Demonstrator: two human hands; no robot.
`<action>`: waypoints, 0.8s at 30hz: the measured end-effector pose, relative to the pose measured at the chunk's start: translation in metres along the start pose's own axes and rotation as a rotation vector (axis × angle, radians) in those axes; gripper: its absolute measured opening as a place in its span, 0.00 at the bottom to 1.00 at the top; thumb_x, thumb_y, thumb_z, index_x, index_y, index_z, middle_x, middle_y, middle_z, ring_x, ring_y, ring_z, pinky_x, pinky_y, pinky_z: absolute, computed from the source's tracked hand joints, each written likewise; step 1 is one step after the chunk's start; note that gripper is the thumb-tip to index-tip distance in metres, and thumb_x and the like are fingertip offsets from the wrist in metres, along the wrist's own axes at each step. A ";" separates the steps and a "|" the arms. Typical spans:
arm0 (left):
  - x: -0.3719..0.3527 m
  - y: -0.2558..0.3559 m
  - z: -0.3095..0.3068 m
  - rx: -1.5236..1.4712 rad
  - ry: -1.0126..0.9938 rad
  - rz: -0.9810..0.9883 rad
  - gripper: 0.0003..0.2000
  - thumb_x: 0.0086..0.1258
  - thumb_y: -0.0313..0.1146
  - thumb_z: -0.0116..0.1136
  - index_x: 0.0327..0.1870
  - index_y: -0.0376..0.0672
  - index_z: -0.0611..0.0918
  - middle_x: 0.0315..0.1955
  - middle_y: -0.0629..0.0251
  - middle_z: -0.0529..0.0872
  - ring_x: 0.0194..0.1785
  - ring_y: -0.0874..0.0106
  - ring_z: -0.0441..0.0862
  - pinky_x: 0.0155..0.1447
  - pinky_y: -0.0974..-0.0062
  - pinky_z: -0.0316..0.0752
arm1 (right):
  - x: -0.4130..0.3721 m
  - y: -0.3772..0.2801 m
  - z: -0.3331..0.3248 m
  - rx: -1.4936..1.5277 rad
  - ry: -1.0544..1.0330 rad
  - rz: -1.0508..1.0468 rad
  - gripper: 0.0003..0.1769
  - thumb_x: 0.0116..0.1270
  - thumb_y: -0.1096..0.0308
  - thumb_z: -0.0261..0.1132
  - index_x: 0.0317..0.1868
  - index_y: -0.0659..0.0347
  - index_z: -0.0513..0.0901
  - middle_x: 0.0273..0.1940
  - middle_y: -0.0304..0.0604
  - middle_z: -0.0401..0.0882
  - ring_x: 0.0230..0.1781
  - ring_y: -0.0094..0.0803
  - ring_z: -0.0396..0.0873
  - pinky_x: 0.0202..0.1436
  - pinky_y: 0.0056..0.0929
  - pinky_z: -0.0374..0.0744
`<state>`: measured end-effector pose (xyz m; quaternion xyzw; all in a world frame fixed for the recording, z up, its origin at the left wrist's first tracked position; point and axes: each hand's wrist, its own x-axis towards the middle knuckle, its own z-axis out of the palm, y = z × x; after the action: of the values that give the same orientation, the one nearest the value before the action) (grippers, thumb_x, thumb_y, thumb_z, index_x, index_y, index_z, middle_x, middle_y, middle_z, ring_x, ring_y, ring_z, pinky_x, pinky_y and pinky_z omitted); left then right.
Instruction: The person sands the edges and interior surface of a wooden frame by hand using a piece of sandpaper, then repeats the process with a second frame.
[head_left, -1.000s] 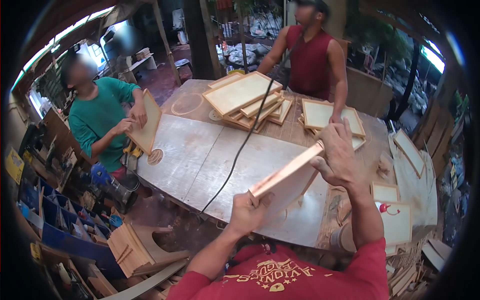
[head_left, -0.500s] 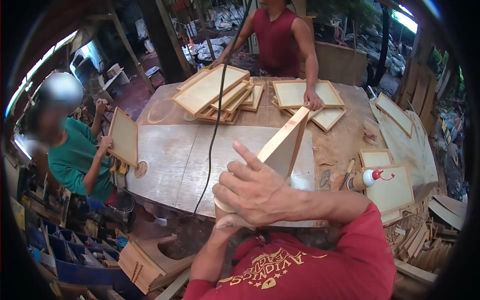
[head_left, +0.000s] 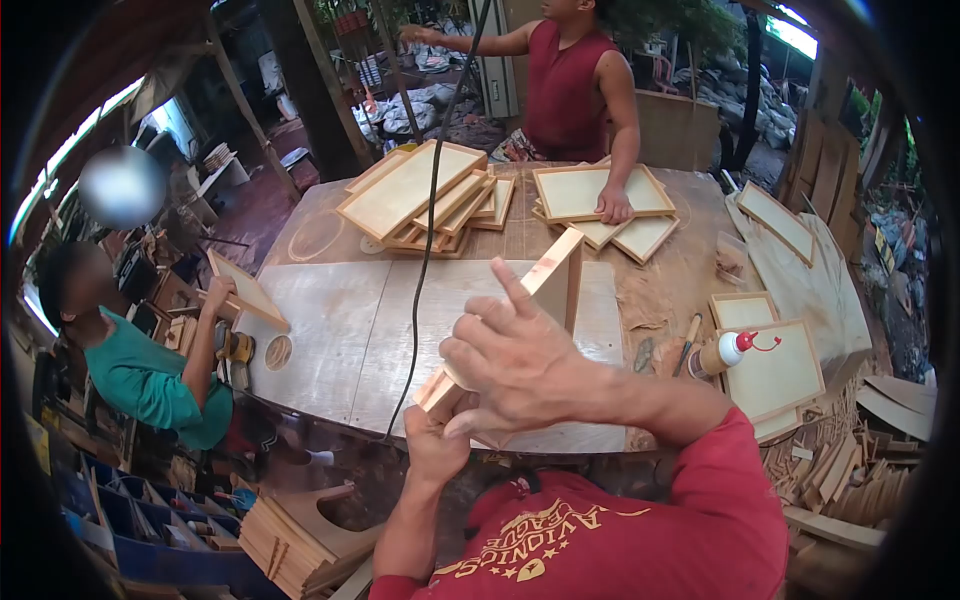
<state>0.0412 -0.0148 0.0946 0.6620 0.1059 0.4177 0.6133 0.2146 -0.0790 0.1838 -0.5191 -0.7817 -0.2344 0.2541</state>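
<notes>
Gripping the near end of a rectangular, pale wood-framed panel (head_left: 557,262), the left hand (head_left: 437,447) is closed around its corner. The panel stands on edge above the brown wooden desk (head_left: 690,240), long axis slanting away rightward; the right hand (head_left: 522,352), fingers partly spread, lies across its upper edge, farther along.
</notes>
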 end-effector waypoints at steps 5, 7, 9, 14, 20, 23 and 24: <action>0.002 0.010 -0.006 0.061 0.056 0.012 0.23 0.78 0.23 0.63 0.70 0.23 0.75 0.63 0.50 0.84 0.65 0.70 0.80 0.68 0.72 0.75 | -0.038 0.106 -0.049 -0.120 -0.181 0.374 0.41 0.49 0.42 0.81 0.52 0.65 0.79 0.46 0.51 0.76 0.58 0.53 0.73 0.84 0.66 0.50; 0.003 0.015 -0.006 0.095 0.019 0.005 0.23 0.77 0.23 0.63 0.71 0.25 0.76 0.62 0.51 0.84 0.65 0.70 0.80 0.70 0.71 0.73 | -0.049 0.110 -0.049 -0.133 -0.186 0.348 0.44 0.49 0.40 0.82 0.54 0.66 0.78 0.46 0.53 0.75 0.59 0.54 0.72 0.83 0.65 0.53; 0.008 0.017 -0.010 0.095 -0.005 0.009 0.23 0.77 0.23 0.63 0.71 0.25 0.76 0.62 0.52 0.85 0.64 0.70 0.80 0.70 0.72 0.73 | -0.050 0.100 -0.044 -0.153 -0.113 0.315 0.45 0.48 0.39 0.82 0.54 0.67 0.77 0.47 0.54 0.75 0.60 0.55 0.72 0.82 0.65 0.55; 0.015 0.016 -0.008 0.100 -0.022 -0.001 0.23 0.73 0.19 0.64 0.69 0.25 0.76 0.61 0.52 0.85 0.65 0.68 0.81 0.72 0.67 0.73 | -0.043 0.087 -0.060 -0.176 -0.212 0.339 0.36 0.52 0.50 0.81 0.53 0.66 0.80 0.49 0.51 0.78 0.60 0.51 0.75 0.82 0.62 0.59; 0.008 0.007 -0.015 0.053 -0.065 -0.073 0.24 0.72 0.18 0.64 0.68 0.25 0.77 0.61 0.51 0.86 0.64 0.68 0.82 0.71 0.68 0.75 | -0.023 0.040 -0.052 -0.119 -0.281 0.135 0.36 0.43 0.56 0.85 0.51 0.61 0.79 0.45 0.45 0.75 0.56 0.48 0.75 0.81 0.61 0.62; 0.005 0.011 -0.022 0.112 -0.075 -0.040 0.21 0.73 0.18 0.63 0.66 0.28 0.80 0.57 0.54 0.88 0.59 0.74 0.83 0.64 0.72 0.78 | -0.032 0.062 -0.067 -0.042 -0.259 0.308 0.27 0.49 0.61 0.81 0.49 0.60 0.82 0.45 0.46 0.78 0.56 0.48 0.77 0.81 0.64 0.61; 0.003 0.010 -0.026 0.168 -0.082 -0.010 0.19 0.73 0.19 0.63 0.65 0.29 0.82 0.53 0.55 0.90 0.55 0.77 0.83 0.60 0.74 0.79 | -0.035 0.064 -0.067 -0.070 -0.231 0.277 0.29 0.47 0.61 0.83 0.48 0.61 0.82 0.44 0.46 0.78 0.56 0.48 0.77 0.81 0.64 0.61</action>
<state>0.0218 0.0036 0.1023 0.7271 0.1186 0.3768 0.5616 0.2962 -0.1234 0.2191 -0.6539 -0.7180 -0.1631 0.1741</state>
